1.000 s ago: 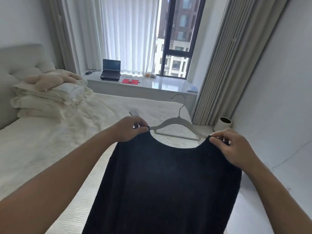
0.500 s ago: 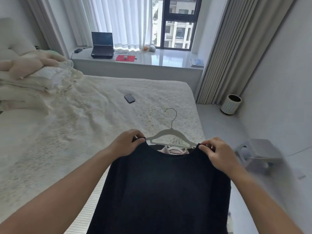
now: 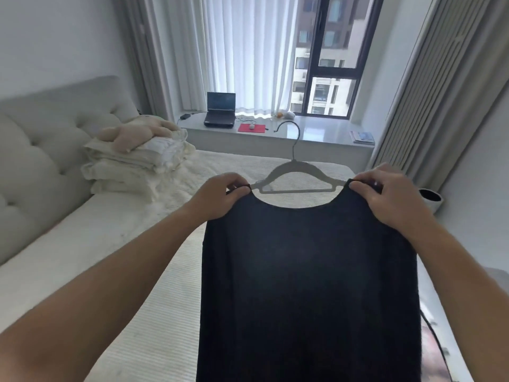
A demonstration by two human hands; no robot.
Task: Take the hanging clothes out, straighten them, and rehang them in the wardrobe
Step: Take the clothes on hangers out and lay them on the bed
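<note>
You hold a black top (image 3: 305, 285) up in front of you with 2 hands, over the edge of the bed (image 3: 82, 244). Your left hand (image 3: 220, 197) is closed, pinching the left shoulder of the top; your right hand (image 3: 391, 199) is closed, pinching the right shoulder. Fabric is plain, dark, sleeveless-looking, scooped neckline, hanging flat and fairly smooth below your hands. A pale grey hanger (image 3: 294, 175) sits between your hands, its arms run into the shoulders, hook upright above the neckline. Beyond your left hand: folded cream bedding (image 3: 137, 166). Beyond the hanger: a window ledge (image 3: 311, 133) with a laptop (image 3: 220, 111).
</note>
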